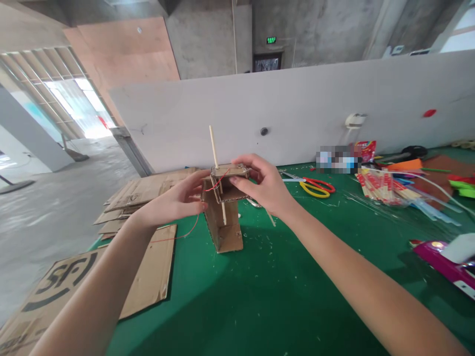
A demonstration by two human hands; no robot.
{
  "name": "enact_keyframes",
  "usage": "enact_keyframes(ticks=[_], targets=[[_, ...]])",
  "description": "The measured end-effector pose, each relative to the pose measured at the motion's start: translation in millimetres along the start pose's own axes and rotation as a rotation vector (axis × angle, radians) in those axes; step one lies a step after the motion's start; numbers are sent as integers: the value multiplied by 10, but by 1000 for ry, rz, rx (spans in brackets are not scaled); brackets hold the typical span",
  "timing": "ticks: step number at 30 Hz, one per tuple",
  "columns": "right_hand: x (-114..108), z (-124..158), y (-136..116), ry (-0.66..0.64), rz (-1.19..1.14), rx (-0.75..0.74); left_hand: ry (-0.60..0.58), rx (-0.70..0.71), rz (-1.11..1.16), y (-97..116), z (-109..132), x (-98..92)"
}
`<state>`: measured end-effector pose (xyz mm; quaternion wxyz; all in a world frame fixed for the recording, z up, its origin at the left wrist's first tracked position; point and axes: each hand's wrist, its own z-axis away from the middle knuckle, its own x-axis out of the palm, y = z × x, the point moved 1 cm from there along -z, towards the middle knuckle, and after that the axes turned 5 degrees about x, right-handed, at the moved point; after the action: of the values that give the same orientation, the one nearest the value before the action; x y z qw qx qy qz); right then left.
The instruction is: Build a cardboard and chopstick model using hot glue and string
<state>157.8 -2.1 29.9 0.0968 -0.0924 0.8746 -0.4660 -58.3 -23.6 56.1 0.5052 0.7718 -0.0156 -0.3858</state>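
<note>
A small cardboard tower (227, 228) stands on the green table (282, 277). A thin wooden stick (214, 147) runs upright through its top box. My right hand (264, 187) grips the cardboard top box (229, 173) from the right, thumb below and fingers above. My left hand (177, 200) pinches the left side of the box, where a thin red thread (181, 235) comes out and trails down over the table.
Flat cardboard sheets (148, 269) lie to the left, some overhanging the table edge. Yellow-and-red scissors (315, 187) lie behind my right hand. Packs of sticks (386, 187), coloured craft items and a pink object (445, 264) fill the right side. A white partition (297, 109) backs the table.
</note>
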Motion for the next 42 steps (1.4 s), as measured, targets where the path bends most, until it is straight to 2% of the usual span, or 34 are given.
enact_keyframes(ticks=[3,4,9,13,15,19,21,24,26,28,31,33,35,42], targets=[[4,0,39,-9,22,19,-50,-17,-119,110,0,22],[10,0,50,-9,26,23,-33,-28,-156,160,8,30],[59,27,31,-69,-61,55,282,-16,-208,400,22,112],[47,50,0,-135,-220,94,313,53,-131,435,-19,181],[18,37,27,-98,-282,131,329,64,-81,407,-25,172],[-17,-3,153,102,-339,172,378,44,-72,341,-10,116],[-3,2,212,178,-313,114,402,53,-71,319,-6,101],[37,51,290,204,-197,-13,453,52,-44,297,-17,108],[54,92,373,179,-94,-41,486,45,-30,290,-29,123],[56,127,496,105,5,32,510,44,-17,290,-40,137],[59,168,681,-180,227,194,542,47,16,287,-42,135],[65,187,725,-328,361,210,546,47,47,274,-32,119],[76,192,689,-350,405,186,551,58,87,250,-17,97],[151,176,514,-266,384,199,588,166,143,244,48,86]])
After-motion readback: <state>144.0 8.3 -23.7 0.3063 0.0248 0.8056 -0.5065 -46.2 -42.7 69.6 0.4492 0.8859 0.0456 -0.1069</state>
